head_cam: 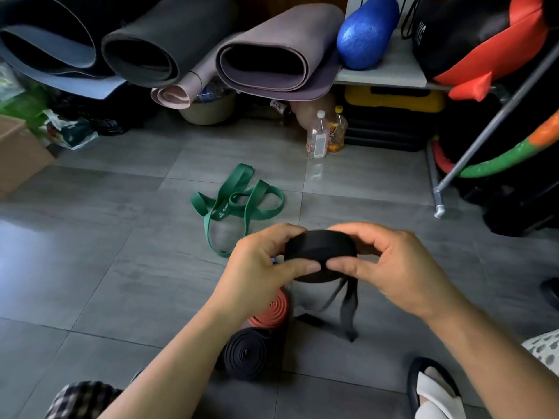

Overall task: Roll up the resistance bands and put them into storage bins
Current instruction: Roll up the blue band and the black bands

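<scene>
Right, I have the black band coil (pixel 320 252) gripped between both hands above the floor. My left hand (pixel 260 267) and right hand (pixel 393 267) have thumbs on its near rim and fingers curled over the far rim. The coil lies nearly flat, its winding axis tipped up toward me. Its loose tail (pixel 348 309) hangs down from the underside, just below my right thumb, so I judge that hand is nearer to feed it in. Under my left forearm sit an orange roll (pixel 272 311) and a dark roll (pixel 246 352). The green band (pixel 239 204) lies unrolled beyond. I can't pick out a bin; a cardboard box (pixel 18 152) sits far left.
</scene>
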Motion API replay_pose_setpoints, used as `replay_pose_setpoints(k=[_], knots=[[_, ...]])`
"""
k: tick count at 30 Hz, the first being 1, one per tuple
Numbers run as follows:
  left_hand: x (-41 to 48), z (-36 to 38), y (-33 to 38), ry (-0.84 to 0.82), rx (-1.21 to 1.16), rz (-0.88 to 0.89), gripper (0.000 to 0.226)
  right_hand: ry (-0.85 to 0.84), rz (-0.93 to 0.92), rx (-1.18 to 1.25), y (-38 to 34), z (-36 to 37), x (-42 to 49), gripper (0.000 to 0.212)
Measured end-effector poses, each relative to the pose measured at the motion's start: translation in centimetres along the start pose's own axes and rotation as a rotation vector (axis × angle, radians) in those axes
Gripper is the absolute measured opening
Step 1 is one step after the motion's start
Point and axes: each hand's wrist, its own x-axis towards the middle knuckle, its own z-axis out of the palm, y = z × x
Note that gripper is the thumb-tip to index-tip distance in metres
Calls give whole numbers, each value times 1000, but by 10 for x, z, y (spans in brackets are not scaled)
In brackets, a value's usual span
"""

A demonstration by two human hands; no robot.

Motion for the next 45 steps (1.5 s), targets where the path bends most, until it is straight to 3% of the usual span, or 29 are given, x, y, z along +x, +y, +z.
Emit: replay_pose_setpoints(k=[3, 12, 14, 17, 20, 22, 27, 30, 33, 36, 38, 40, 42, 45], knots=[[2, -2, 7, 53, -322, -15, 31, 34, 21, 220, -2, -3, 3, 33], [2, 10, 5, 69, -769, -162, 21, 41, 21, 474, 6, 0, 7, 30], [2, 5, 7, -4, -635, -215, 28, 13, 50, 383, 5, -5, 7, 23], [4, -9, 0, -71, -39, -116, 48, 5, 59, -63, 6, -10, 3, 27], [2, -8, -2, -97, 201, -1, 36, -74, 34, -293, 6, -4, 0, 29], [1, -6, -1, -48, 167, 14, 25, -64, 42, -144, 5, -4, 1, 31], [2, -7, 6, 38, -362, -79, 29, 15, 77, 353, 3, -6, 3, 30], [0, 0, 5, 82, -532, -95, 30, 88, 53, 483, 2, -2, 4, 23], [-1, 3, 4, 54, -636, -172, 31, 41, 23, 548, 3, -7, 5, 30], [-1, -5, 6, -95, -466, -199, 32, 3, 81, 438, 3, -14, 5, 22], [0, -9, 6, -185, -186, -141, 45, -3, 75, 105, 5, -12, 3, 25], [0, -9, 4, -207, -39, -136, 44, -81, 57, -218, 8, -6, 1, 25], [0, -7, 3, -159, 20, -133, 29, -120, 65, -217, 7, -1, -1, 25], [-1, -6, 2, -80, -2, -94, 28, -96, 87, -11, 4, -2, 1, 28]])
